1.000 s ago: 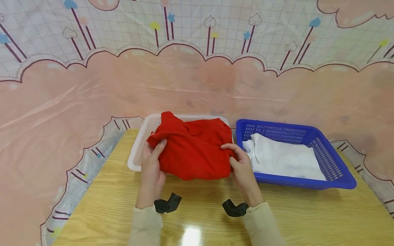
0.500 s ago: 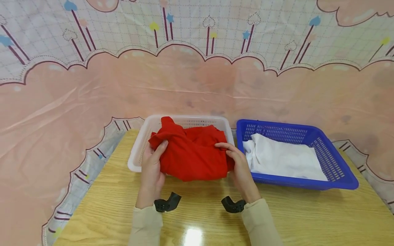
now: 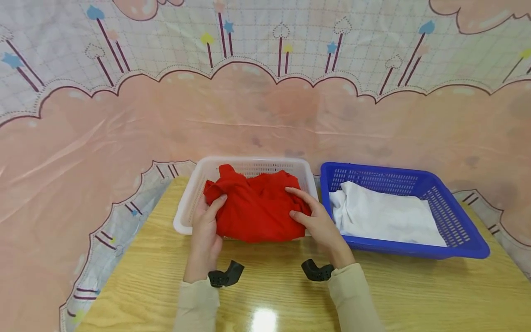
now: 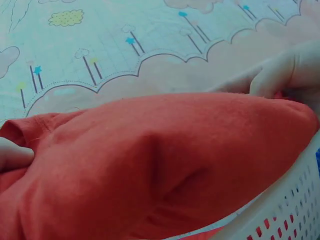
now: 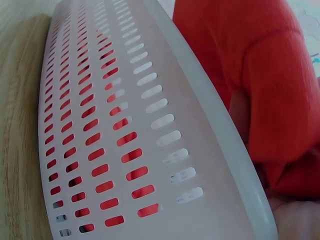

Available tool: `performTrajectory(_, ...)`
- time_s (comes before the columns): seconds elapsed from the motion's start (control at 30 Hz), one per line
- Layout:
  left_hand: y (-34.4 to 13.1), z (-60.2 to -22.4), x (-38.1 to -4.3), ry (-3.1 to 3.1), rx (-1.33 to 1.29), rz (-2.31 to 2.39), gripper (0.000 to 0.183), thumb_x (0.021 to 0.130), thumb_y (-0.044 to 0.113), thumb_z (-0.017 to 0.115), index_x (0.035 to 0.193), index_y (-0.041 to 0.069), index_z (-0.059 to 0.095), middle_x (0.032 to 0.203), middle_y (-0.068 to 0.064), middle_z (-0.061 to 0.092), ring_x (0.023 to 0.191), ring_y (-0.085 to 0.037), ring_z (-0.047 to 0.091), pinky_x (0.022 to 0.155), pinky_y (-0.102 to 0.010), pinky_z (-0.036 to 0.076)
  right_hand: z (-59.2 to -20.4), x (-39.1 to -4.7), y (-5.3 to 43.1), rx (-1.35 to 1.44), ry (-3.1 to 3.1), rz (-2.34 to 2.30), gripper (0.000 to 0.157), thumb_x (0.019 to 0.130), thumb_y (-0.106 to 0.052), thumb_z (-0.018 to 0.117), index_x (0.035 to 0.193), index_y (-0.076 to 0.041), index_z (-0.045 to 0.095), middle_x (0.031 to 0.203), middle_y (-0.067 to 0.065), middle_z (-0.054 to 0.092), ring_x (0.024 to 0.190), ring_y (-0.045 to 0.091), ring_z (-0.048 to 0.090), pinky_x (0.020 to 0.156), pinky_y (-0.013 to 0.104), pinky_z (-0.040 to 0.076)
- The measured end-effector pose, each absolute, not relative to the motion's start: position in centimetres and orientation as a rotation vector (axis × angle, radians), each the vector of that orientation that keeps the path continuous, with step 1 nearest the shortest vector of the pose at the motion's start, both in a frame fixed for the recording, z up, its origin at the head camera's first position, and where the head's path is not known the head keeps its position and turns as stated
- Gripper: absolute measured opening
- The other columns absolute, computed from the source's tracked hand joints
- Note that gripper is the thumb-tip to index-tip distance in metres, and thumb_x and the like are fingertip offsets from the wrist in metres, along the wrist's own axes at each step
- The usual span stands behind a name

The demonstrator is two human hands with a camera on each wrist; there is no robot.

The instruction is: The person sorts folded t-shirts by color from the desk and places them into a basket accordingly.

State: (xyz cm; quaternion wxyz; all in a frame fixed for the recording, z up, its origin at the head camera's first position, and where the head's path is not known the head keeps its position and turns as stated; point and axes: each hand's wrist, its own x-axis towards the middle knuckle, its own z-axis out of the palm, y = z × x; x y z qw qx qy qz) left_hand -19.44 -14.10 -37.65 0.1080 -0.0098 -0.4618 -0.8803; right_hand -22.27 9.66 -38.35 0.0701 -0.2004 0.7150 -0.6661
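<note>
A bunched, folded red cloth point(image 3: 257, 212) is held over the white basket point(image 3: 188, 203) by both hands. At its left end my left hand point(image 3: 204, 226) grips it, thumb lying on top and the other fingers hidden beneath. My right hand point(image 3: 317, 221) holds the opposite end, with index finger and thumb spread apart on the fabric. In the right wrist view a fingertip point(image 5: 240, 112) shows tucked against the cloth's underside, just past the basket rim. The left wrist view shows the cloth point(image 4: 160, 150) sagging between the hands, close over the basket wall.
More red fabric shows through the slots of the white basket point(image 5: 115, 165). Right beside it stands a blue basket point(image 3: 452, 226) with a folded white cloth point(image 3: 386, 214) inside. Both rest on a wooden table point(image 3: 137, 276), before a printed pink curtain point(image 3: 249, 110).
The red cloth has come down a little toward the white basket, and its right end has drawn inward. My right hand has shifted left and its thumb has spread onto the fabric.
</note>
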Motion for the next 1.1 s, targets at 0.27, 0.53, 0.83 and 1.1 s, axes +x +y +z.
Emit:
performTrajectory(0.27,-13.5,-37.8,-19.7,-1.488,0.106,-2.471,0.04,0.085,0.018,0.061,0.116,0.009,0.038,0.119,-0.009,0.048,0.107,-0.024,0.049,0.085,-0.032,0.045,-38.9,-22.7,9.8,-0.563,2.263,-1.928,0.016,0.089,-0.01,0.054,0.102,-0.014,0.062,0.114,0.003,0.052,0.106,0.022,0.044,0.079,0.035,0.045)
performTrajectory(0.53,-13.7,-37.7,-19.6,-1.561,0.119,-2.438,0.033,0.085,0.028,0.061,0.107,0.005,0.052,0.106,-0.01,0.056,0.094,-0.021,0.056,0.077,-0.03,0.049,-39.3,-22.8,9.8,-0.649,2.238,-1.94,0.015,0.091,-0.011,0.051,0.097,-0.012,0.064,0.114,0.006,0.051,0.111,0.023,0.043,0.083,0.036,0.044)
performTrajectory(0.83,-14.0,-37.4,-19.1,-1.785,0.22,-2.308,0.038,0.079,0.045,0.061,0.069,0.008,0.06,0.071,-0.003,0.058,0.075,-0.017,0.056,0.066,-0.028,0.049,-38.9,-22.5,9.7,-0.662,2.256,-1.899,0.018,0.092,-0.009,0.048,0.099,-0.012,0.064,0.112,0.003,0.054,0.109,0.021,0.045,0.085,0.036,0.043)
performTrajectory(1.1,-16.3,-37.7,-18.6,-2.374,-0.176,-1.967,0.026,0.083,0.016,0.064,0.081,0.006,0.04,0.078,-0.009,0.041,0.073,-0.021,0.045,0.048,-0.025,0.037,-37.1,-21.1,9.2,-0.568,2.305,-1.856,0.023,0.091,-0.005,0.046,0.105,-0.008,0.064,0.113,0.004,0.055,0.11,0.021,0.045,0.084,0.034,0.043)
